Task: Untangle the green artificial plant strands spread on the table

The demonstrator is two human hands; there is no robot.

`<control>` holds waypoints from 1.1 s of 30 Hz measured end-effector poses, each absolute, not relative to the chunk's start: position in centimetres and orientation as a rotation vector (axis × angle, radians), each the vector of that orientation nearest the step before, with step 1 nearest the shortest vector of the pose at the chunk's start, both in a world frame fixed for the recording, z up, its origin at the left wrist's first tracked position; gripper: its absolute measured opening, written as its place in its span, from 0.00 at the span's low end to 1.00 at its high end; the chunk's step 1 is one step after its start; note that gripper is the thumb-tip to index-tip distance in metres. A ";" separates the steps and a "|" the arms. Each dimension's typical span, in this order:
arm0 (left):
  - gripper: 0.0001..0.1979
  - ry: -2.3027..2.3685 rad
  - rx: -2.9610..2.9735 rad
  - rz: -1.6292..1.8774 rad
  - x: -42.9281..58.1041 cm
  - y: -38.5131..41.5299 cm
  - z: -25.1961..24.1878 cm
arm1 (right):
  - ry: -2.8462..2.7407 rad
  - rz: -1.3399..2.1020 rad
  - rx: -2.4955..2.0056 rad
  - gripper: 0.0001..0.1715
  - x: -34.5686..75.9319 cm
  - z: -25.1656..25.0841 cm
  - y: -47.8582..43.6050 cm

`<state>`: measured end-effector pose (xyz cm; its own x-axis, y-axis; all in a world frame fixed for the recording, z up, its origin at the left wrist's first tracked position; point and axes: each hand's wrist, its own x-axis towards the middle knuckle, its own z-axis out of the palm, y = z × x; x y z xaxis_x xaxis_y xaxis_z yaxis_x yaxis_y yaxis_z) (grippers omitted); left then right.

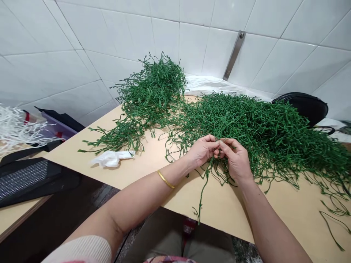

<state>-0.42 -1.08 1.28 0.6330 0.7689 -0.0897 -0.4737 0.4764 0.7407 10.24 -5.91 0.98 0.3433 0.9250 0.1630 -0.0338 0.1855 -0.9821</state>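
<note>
My left hand (204, 149) and my right hand (236, 157) meet at the front edge of a wide heap of green knotted cords (233, 113). Thumbs and fingertips of both hands pinch together on a green cord (204, 191), which hangs down from them past the table's front edge. The short piece between the fingertips is mostly hidden. More strands lie just below and behind the hands. A gold bangle (165, 179) circles the left forearm.
A second pile of green cords (156, 86) stands at the back left. A crumpled white plastic wrapper (111, 159) lies on the tan table (145, 175). A black bag (304, 106) sits behind the heap at right. White strands (19, 128) lie at far left.
</note>
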 end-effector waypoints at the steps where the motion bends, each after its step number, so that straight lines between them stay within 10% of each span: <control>1: 0.12 0.437 0.754 0.795 -0.4 -1.2 1.3 | -0.992 0.835 -1.170 0.12 10.2 1.0 -6.0; 19: 0.13 0.659 0.693 0.591 0.7 -1.6 2.3 | -1.789 -0.391 -1.276 0.08 10.9 0.8 -6.9; 33: 0.10 0.542 1.026 1.248 -1.5 2.7 8.4 | -1.725 -0.595 -1.170 0.08 10.9 2.0 -7.4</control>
<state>-1.53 2.70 8.37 0.2776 0.9428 0.1845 -0.5091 -0.0185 0.8605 10.87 -7.38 2.01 -0.1074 0.4437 0.8897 0.8979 0.4275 -0.1049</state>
